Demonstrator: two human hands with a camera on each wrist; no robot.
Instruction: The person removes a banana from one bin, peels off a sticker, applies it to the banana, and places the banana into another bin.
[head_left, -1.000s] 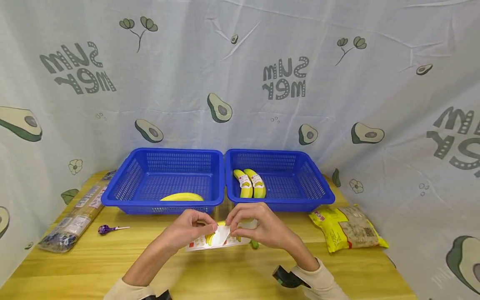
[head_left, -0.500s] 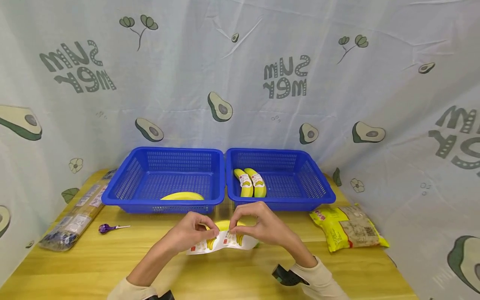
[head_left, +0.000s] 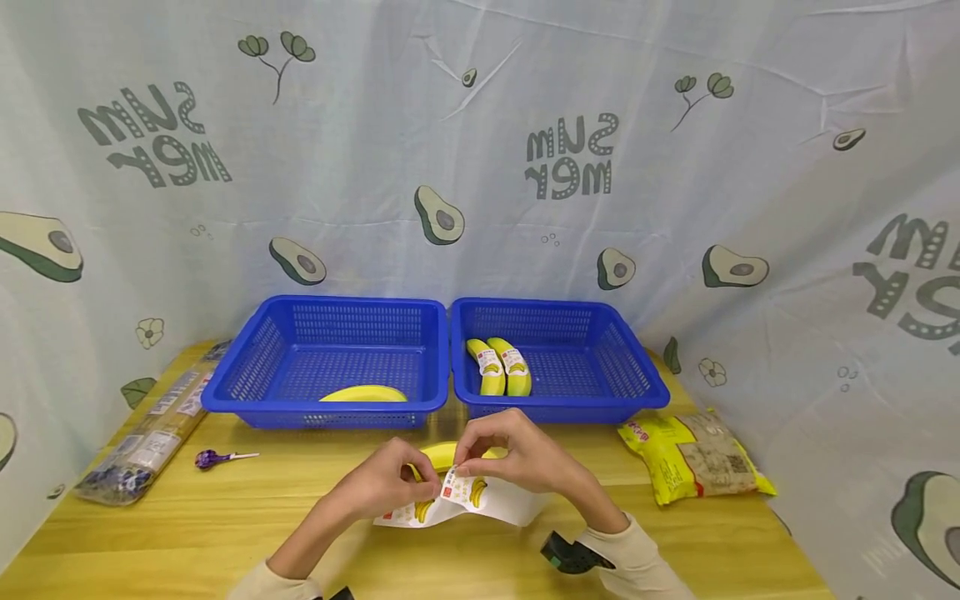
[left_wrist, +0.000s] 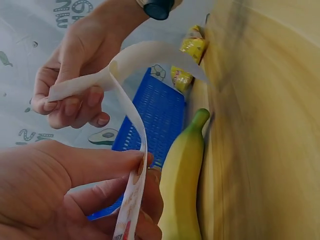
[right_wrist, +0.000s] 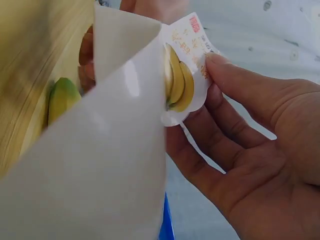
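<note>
Sticker sheet (head_left: 480, 504) pinched by left hand (head_left: 390, 485), right hand (head_left: 525, 458) fingers (right_wrist: 240, 85) clamped on sticker (right_wrist: 182, 75).

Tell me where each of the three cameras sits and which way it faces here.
Head: looks forward and down over the table at both hands and forearms, blue baskets behind.
Left wrist: low, facing along the table; left hand pinches the sticker sheet beside a banana.
Right wrist: close up on right hand fingers peeling a sticker.
All share the sheet.

Avocado-print cloth backdrop (head_left: 480, 167) behind wooden table (head_left: 225, 533)
</note>
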